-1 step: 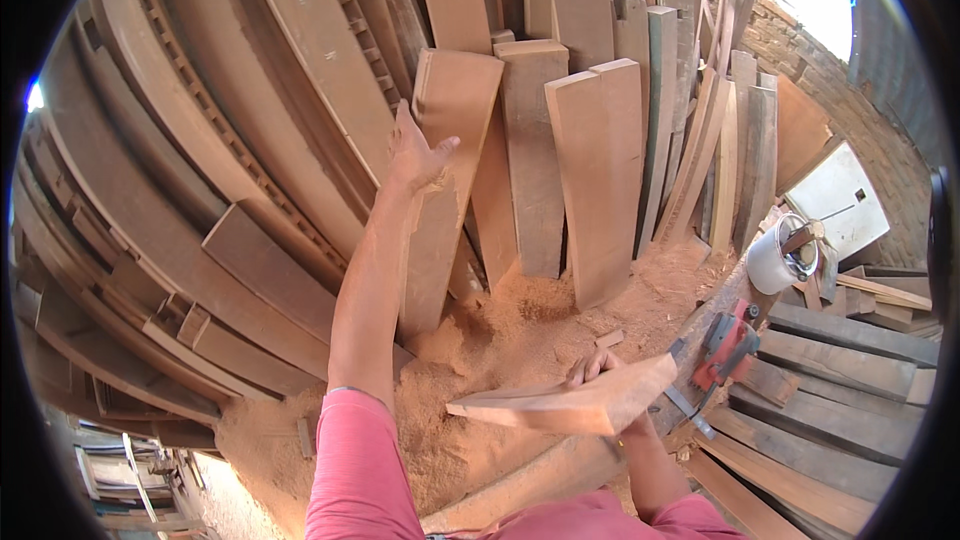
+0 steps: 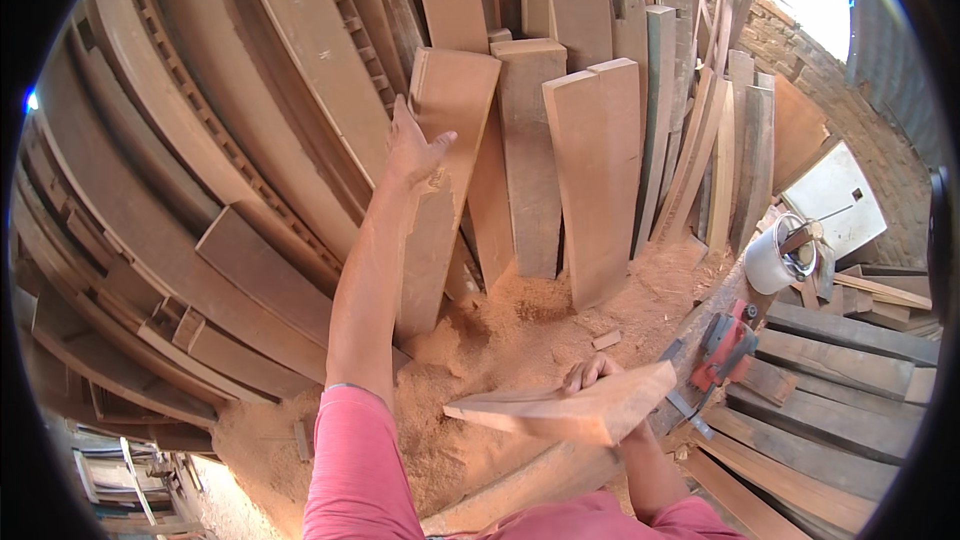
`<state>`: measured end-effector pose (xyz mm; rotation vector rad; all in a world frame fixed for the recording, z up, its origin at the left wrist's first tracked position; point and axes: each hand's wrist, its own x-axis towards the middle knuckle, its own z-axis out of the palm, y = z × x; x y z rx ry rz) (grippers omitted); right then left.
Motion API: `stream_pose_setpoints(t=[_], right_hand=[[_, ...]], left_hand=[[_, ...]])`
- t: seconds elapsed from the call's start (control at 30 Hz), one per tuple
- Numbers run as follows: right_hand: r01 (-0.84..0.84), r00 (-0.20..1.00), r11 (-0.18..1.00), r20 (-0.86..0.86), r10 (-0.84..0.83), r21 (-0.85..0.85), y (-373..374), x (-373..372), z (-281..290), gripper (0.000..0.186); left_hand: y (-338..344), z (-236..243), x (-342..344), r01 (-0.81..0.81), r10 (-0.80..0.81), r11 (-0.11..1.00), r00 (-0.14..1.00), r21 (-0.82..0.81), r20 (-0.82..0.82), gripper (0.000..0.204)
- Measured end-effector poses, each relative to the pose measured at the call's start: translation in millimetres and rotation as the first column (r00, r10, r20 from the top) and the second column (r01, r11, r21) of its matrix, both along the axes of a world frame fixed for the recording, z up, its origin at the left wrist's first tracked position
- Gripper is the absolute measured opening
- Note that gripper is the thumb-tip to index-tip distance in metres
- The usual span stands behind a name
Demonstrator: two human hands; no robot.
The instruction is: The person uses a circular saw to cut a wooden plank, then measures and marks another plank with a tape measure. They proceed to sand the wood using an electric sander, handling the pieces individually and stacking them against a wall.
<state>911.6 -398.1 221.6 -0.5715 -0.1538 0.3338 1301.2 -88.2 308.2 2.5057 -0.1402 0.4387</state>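
My left arm reaches up and forward to a leaning wooden plank (image 2: 466, 90). There my left hand (image 2: 416, 148) lies against the plank's left edge, its fingers stretched upward and the thumb spread apart. Close to my body, my right hand (image 2: 588, 372) grips a thick wooden board (image 2: 570, 406), held tilted above the sawdust. Its fingers curl over the far edge, while the board hides the palm and thumb. To the right of the leaning plank stand a darker plank (image 2: 533, 155) and a wide, pale one (image 2: 598, 180).
Long timbers (image 2: 270, 90) lean in rows at the left. Sawdust (image 2: 440, 390) covers the ground before me. On my right are a red and grey power tool (image 2: 722, 350), a white bucket (image 2: 768, 265) with a tool in it, and stacked planks (image 2: 820, 420). A white panel (image 2: 835, 195) leans beyond.
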Motion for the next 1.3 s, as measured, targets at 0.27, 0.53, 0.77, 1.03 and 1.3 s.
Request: stream_pose_setpoints(t=[0.27, 0.53, 0.77, 1.03, 1.3], right_hand=[[-0.037, 0.998, 0.998, 0.051, 0.035, 0.050, 51.6, 0.1, -3.1, 0.055], [-0.063, 0.998, 0.995, 0.001, 0.063, 0.083, 106.5, -6.6, -1.9, 0.065], [0.090, 0.978, 0.983, 0.201, -0.056, -0.162, 106.1, 7.7, -1.0, 0.058], [0.391, 0.896, 0.901, 0.302, -0.325, -0.190, 141.0, 44.0, -7.2, 0.069], [0.556, 0.813, 0.806, 0.331, -0.479, -0.200, 165.5, 97.4, 95.3, 0.087]], left_hand=[[26.3, 11.0, 18.3, -0.107, 0.107, 0.994, 0.990, 0.002, -0.090, 0.090], [73.5, 41.2, -144.0, 0.078, -0.095, 0.959, 0.994, -0.273, -0.052, 0.069], [156.5, 93.8, -244.2, 0.225, -0.177, 0.706, 0.974, -0.672, 0.140, 0.067], [167.4, 87.0, -249.1, 0.256, -0.190, 0.664, 0.966, -0.703, 0.173, 0.069], [184.1, 85.2, -241.0, 0.269, -0.190, 0.756, 0.962, -0.597, 0.194, 0.076]])
